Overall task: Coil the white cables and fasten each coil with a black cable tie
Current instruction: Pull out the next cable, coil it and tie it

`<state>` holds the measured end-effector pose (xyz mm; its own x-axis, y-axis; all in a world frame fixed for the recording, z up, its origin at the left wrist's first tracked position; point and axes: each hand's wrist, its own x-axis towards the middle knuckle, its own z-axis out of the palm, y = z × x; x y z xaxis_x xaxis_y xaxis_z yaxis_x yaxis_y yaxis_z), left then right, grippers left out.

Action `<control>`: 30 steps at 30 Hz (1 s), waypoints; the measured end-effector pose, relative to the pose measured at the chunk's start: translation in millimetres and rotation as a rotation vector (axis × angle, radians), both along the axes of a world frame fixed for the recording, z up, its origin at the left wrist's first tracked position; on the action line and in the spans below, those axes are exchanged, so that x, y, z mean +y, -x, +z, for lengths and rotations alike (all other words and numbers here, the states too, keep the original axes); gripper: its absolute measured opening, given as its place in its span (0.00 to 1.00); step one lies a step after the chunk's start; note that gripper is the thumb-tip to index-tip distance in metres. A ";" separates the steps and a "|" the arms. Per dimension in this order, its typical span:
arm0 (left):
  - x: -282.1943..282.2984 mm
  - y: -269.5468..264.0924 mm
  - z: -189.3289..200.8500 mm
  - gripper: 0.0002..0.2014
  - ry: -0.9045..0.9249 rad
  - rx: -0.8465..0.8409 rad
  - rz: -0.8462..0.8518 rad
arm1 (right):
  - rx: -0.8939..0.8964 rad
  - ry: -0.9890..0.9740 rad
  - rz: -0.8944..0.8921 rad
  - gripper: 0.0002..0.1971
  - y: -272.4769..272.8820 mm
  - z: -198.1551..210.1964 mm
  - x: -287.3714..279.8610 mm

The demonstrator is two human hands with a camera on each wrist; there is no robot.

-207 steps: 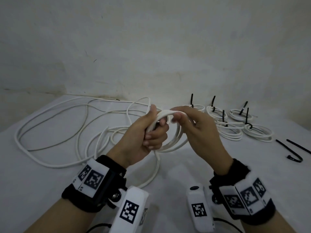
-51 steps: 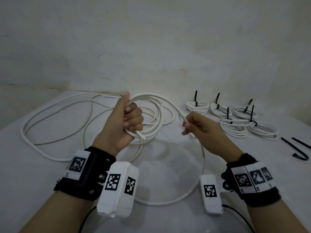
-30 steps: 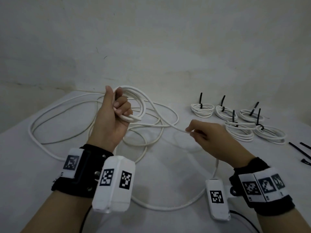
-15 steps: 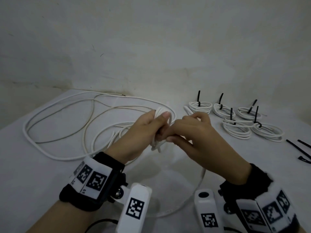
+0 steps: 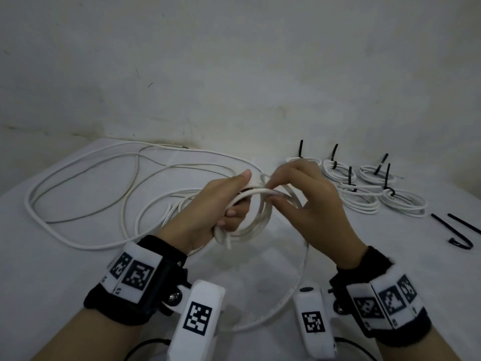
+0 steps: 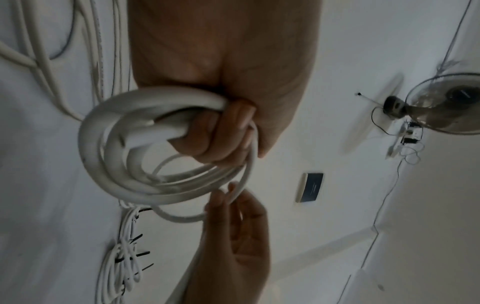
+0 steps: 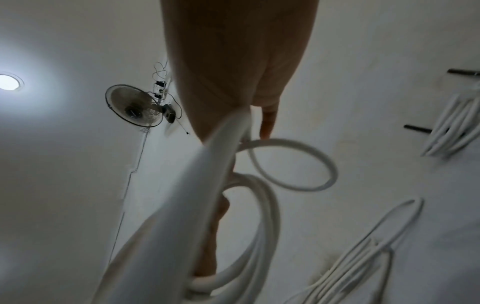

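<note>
My left hand (image 5: 223, 204) grips a small coil of white cable (image 5: 256, 220) above the middle of the table; its fingers curl round the loops (image 6: 145, 148). My right hand (image 5: 302, 201) pinches the cable strand (image 5: 268, 192) at the top of the coil, seen between its fingertips (image 6: 228, 193) in the left wrist view. The loose tail of this cable (image 5: 294, 285) curves down over the table towards me. Close to the right wrist camera the cable (image 7: 207, 185) is blurred. Two loose black cable ties (image 5: 458, 230) lie at the far right.
More uncoiled white cable (image 5: 86, 194) sprawls over the left half of the white table (image 5: 52, 282). Several tied coils (image 5: 364, 188) with upright black tie tails sit at the back right. A plain wall stands behind the table.
Across the earlier frames my right hand drew the cable out to the right, then came back to the left hand. Now another loop lies on the coil, which has grown thicker.
</note>
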<state>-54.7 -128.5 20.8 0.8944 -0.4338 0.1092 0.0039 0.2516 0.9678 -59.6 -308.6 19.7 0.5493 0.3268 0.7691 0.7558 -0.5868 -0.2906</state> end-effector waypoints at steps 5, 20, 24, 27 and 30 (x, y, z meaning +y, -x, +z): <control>12.4 -5.4 4.6 0.14 0.042 -0.035 0.076 | 0.365 -0.361 -0.093 0.10 -7.3 -2.4 -10.1; 45.4 -31.1 -3.8 0.16 0.206 0.006 0.276 | 0.715 -0.146 -0.386 0.10 -34.1 -28.1 -65.9; 53.1 -33.6 1.7 0.21 0.433 0.061 0.391 | 0.784 -0.204 -0.368 0.07 -32.7 -21.9 -63.0; 62.8 -35.9 4.2 0.19 0.555 0.083 0.473 | 0.708 -0.084 -0.440 0.07 -35.1 -16.8 -72.3; 57.4 -36.0 1.7 0.18 0.533 0.075 0.481 | 0.679 0.186 -0.499 0.10 -34.4 -12.7 -73.0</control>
